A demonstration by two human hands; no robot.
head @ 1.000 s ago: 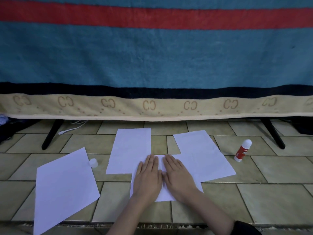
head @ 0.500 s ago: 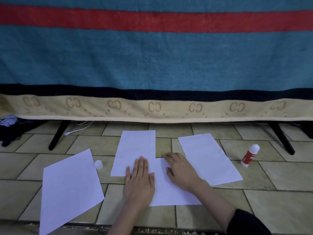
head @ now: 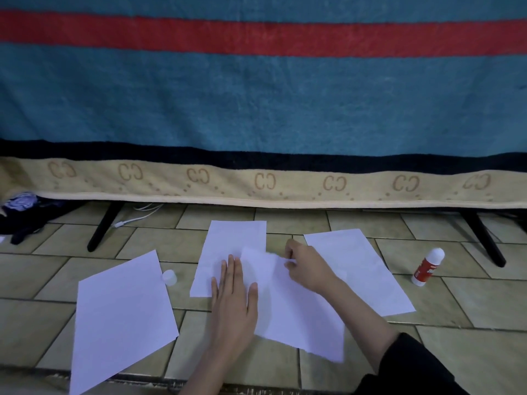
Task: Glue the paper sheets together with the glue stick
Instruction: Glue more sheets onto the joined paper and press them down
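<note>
Left hand (head: 232,302) flat and open on middle paper sheet (head: 296,315) on tiled floor (head: 470,309), right hand (head: 309,269) pinching that sheet's upper edge, glue stick (head: 427,267) upright, uncapped, well right, cap (head: 170,277) beside left sheet (head: 119,317).

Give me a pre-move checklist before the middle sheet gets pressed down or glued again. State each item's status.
1. Left hand flat on the overlap of the middle sheet and the upper sheet, pinning them: ok.
2. Right hand has a firm pinch on the middle sheet's top edge, which is lifted and crumpled: ok.
3. Middle sheet lying flat for pressing: not ok.
4. Glue stick within reach, standing on the tiles to the right, apart from the paper: ok.
5. Glue stick capped: not ok; its cap lies on the left, beside the left sheet.
6. Glue present on the seam: cannot tell.
</note>
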